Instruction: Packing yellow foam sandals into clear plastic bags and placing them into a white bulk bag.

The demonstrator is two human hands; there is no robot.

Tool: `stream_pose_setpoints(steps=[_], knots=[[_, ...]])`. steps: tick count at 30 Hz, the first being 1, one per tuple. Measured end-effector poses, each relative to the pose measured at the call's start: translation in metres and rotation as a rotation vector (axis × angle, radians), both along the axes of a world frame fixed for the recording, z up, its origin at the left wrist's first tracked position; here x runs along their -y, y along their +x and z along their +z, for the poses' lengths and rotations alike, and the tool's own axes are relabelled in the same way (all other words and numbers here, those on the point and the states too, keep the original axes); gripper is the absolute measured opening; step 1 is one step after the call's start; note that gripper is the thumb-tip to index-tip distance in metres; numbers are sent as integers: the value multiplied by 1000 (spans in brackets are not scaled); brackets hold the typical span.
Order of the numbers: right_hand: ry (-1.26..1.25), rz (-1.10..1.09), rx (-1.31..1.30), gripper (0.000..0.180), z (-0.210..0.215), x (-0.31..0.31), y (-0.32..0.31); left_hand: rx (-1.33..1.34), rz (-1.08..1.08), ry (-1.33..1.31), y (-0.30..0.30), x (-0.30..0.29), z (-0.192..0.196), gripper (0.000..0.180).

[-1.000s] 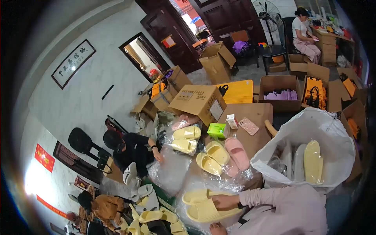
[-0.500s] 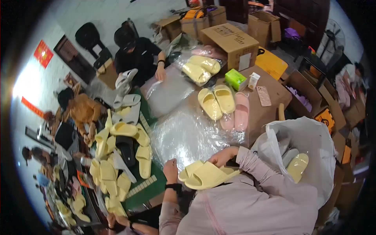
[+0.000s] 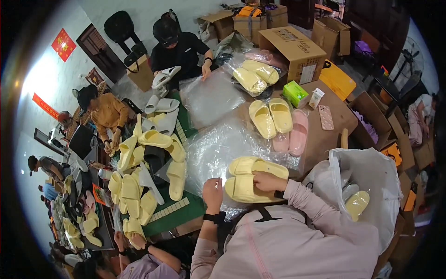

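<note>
A pair of pale yellow slippers (image 3: 240,189) lies side by side over the near edge of the clear plastic bags (image 3: 206,151). My right hand (image 3: 267,181) reaches in from the right and grips the pair, its fingers partly hidden among the footbeds. Just left of the slippers, my left hand (image 3: 213,195) is closed, its fingertips pinching the plastic at its near edge. Beyond them lie another yellow pair (image 3: 271,117) and a pink pair (image 3: 298,132) in clear wrapping.
Loose yellow slippers (image 3: 131,197) heap up at the left. On the right stands a white sack (image 3: 378,186) with slippers inside. A carton (image 3: 295,51), green box (image 3: 295,94) and pink phone (image 3: 326,117) are at the back. A co-worker in black (image 3: 186,53) handles plastic opposite.
My right hand has moved the yellow slippers forward and turned them flatter, soles down over the plastic. My left hand stays beside them at the plastic's edge. The whole view has shifted slightly.
</note>
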State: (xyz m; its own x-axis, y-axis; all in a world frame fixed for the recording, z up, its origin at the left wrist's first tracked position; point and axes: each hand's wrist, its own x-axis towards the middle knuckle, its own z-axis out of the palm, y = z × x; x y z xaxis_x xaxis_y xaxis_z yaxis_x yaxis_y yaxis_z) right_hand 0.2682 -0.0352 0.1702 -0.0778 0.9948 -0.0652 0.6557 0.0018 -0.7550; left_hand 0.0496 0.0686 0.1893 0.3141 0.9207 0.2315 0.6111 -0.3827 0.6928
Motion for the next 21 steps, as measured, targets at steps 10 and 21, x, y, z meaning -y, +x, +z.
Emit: stream_pose_setpoints(steps=[10,21], knots=[[227,-39,179,13,21,-12,-45,-76,-216,317,17,24,15,11],[437,-237,257,25,-80,-74,-73,367,-657,-697,-3,67,62,8]])
